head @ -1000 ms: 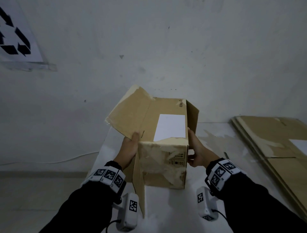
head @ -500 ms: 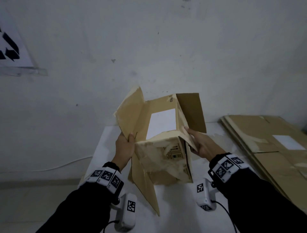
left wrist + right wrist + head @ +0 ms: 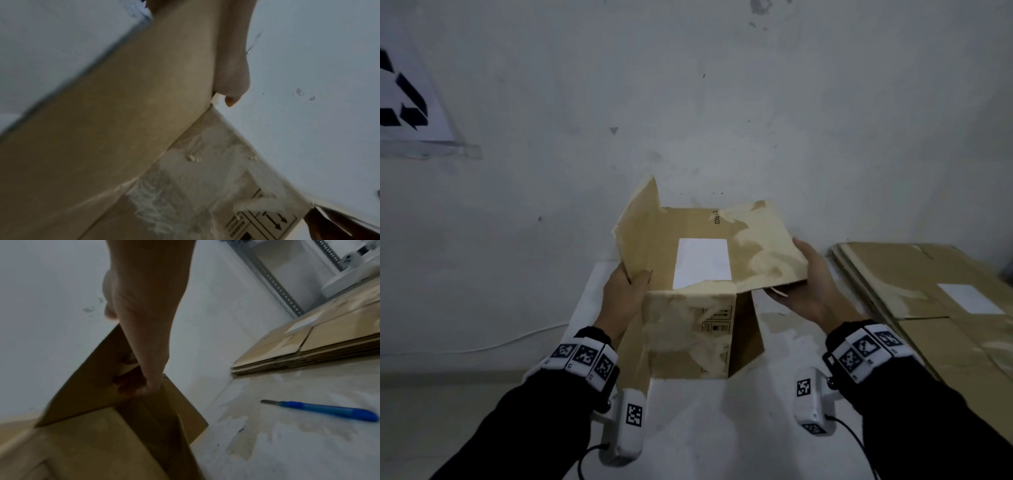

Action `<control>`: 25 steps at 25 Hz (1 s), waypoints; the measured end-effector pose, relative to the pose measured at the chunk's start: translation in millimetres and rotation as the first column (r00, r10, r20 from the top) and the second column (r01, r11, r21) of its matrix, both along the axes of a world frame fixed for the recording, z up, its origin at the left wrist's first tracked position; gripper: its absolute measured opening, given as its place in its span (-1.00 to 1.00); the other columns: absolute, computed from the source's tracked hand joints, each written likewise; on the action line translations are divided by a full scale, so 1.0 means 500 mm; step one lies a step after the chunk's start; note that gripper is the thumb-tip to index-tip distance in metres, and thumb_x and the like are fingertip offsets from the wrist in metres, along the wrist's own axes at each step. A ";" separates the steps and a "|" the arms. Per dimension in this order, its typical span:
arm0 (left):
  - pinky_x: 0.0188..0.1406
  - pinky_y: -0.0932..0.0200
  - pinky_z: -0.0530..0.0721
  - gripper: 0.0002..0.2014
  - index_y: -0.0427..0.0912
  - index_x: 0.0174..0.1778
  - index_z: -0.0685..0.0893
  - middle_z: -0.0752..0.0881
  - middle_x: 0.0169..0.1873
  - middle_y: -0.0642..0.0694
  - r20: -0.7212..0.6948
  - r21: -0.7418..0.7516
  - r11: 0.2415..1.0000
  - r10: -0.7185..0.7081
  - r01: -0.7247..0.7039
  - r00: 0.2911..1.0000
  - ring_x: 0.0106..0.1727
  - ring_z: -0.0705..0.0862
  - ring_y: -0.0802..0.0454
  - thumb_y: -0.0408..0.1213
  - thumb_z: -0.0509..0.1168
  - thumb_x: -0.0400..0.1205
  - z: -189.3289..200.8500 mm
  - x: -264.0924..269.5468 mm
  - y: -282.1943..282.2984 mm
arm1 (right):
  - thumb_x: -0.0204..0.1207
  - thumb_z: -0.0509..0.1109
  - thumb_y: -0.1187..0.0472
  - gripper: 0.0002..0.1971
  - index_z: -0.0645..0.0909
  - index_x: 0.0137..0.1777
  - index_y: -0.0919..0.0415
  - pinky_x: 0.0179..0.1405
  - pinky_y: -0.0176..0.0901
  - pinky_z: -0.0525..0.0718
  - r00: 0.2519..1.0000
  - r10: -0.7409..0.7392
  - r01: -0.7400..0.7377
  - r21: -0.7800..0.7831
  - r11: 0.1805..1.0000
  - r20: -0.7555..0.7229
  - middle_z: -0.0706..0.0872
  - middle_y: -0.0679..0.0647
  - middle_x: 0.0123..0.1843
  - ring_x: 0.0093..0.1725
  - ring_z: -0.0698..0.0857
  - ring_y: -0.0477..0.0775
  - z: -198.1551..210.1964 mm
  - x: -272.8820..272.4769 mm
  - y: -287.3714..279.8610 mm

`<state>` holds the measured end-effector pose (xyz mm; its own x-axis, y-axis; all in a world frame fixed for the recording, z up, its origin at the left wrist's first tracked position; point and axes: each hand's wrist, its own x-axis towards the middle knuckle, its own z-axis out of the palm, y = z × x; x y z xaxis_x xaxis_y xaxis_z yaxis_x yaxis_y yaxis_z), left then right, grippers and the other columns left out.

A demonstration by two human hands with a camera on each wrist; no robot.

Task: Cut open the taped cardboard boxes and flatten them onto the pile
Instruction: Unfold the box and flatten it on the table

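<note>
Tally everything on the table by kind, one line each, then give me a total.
Open cardboard box, held by left hand and right hand: 1
Pile of flattened cardboard: 1 (sheets in it too close to count)
Blue utility knife: 1
Total: 3

- The opened box [image 3: 688,329] fills the table's [image 3: 722,428] middle; bare tabletop lies in front
- To its right, a blue knife [image 3: 329,410] and the flattened pile [image 3: 928,301] crowd the surface
</note>
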<state>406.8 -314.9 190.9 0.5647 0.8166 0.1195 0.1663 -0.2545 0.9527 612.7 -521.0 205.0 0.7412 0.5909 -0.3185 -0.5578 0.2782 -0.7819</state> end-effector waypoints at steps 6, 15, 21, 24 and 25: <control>0.24 0.09 0.59 -0.33 0.25 0.54 0.23 0.49 0.44 -0.02 0.085 0.102 0.987 -0.136 0.127 0.987 0.41 0.49 0.03 0.10 0.38 0.55 0.069 0.013 -0.012 | 0.69 0.03 -0.13 -0.67 0.62 0.04 -0.10 0.05 -0.18 0.59 0.873 0.015 -0.004 -0.023 1.000 0.487 0.69 -0.04 0.03 0.05 0.66 -0.01 0.030 -0.099 0.067; 0.53 -0.16 0.19 -0.17 0.59 0.49 0.07 0.12 0.62 -0.13 -0.333 0.497 0.745 -0.309 0.444 0.891 0.66 0.04 -0.08 0.43 0.34 0.33 0.073 0.091 -0.056 | 0.66 0.19 0.35 -0.68 0.68 0.22 0.03 0.10 -0.20 0.70 0.646 0.096 0.072 -0.186 0.980 0.757 0.55 0.05 0.20 0.20 0.60 0.03 -0.008 -0.100 0.109; 0.46 -0.25 0.42 -0.48 0.40 0.21 0.39 0.25 0.53 -0.08 -0.270 0.503 0.748 -0.340 0.433 0.901 0.63 0.16 -0.13 0.37 0.34 0.37 0.062 0.097 -0.034 | 0.63 0.26 0.05 -0.76 0.57 0.21 0.10 0.34 0.13 0.55 0.921 0.037 0.078 -0.277 0.958 0.388 0.68 0.11 0.20 0.26 0.63 0.16 -0.065 -0.054 0.111; 0.50 -0.03 0.30 -0.50 0.22 0.28 0.45 0.21 0.59 -0.06 -0.227 0.528 0.756 -0.313 0.386 0.922 0.67 0.06 -0.03 0.16 0.42 0.46 0.055 0.091 -0.037 | 0.62 0.09 -0.21 -0.51 0.55 0.37 0.04 0.43 0.16 0.45 0.960 0.186 -0.140 -0.216 0.966 0.210 0.68 0.09 0.29 0.31 0.62 0.14 -0.101 -0.051 0.127; 0.49 0.02 0.28 -0.50 0.19 0.30 0.46 0.20 0.60 -0.07 -0.225 0.535 0.753 -0.310 0.383 0.924 0.67 0.03 0.00 0.13 0.43 0.47 0.053 0.090 -0.036 | 0.62 0.07 -0.22 -0.53 0.53 0.38 -0.01 0.42 0.15 0.45 0.964 0.175 -0.139 -0.183 0.973 0.200 0.67 0.07 0.31 0.32 0.60 0.13 -0.100 -0.048 0.130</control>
